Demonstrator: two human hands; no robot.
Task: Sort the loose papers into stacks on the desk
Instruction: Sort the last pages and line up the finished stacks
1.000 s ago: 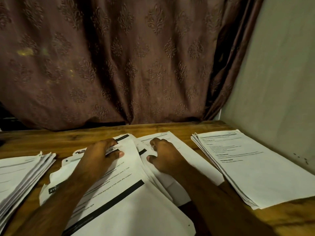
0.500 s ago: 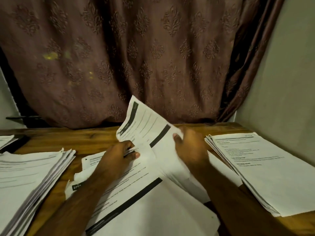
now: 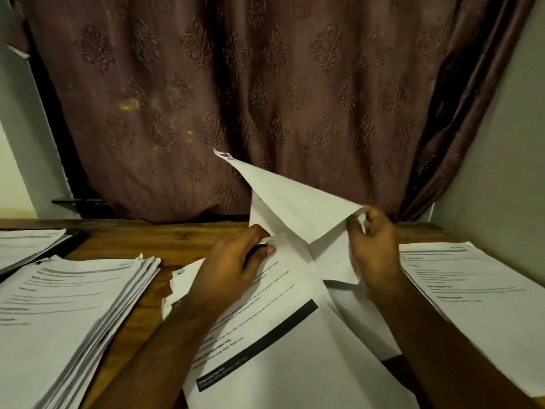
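A loose pile of printed papers lies in the middle of the wooden desk, its top sheet showing a black bar. My right hand pinches the corner of a lifted sheet, which stands up with its blank back toward me. My left hand rests on the pile's far end, its fingertips on the upper edge of the top sheet. A thick stack of papers sits at the left. Another stack lies at the right.
A patterned brown curtain hangs behind the desk. A pale wall runs close along the right side. A further set of sheets lies at the far left edge on something dark.
My right hand has raised the sheet from the pile and turned it over toward the right, so its blank side now faces me. My left hand stays on the pile.
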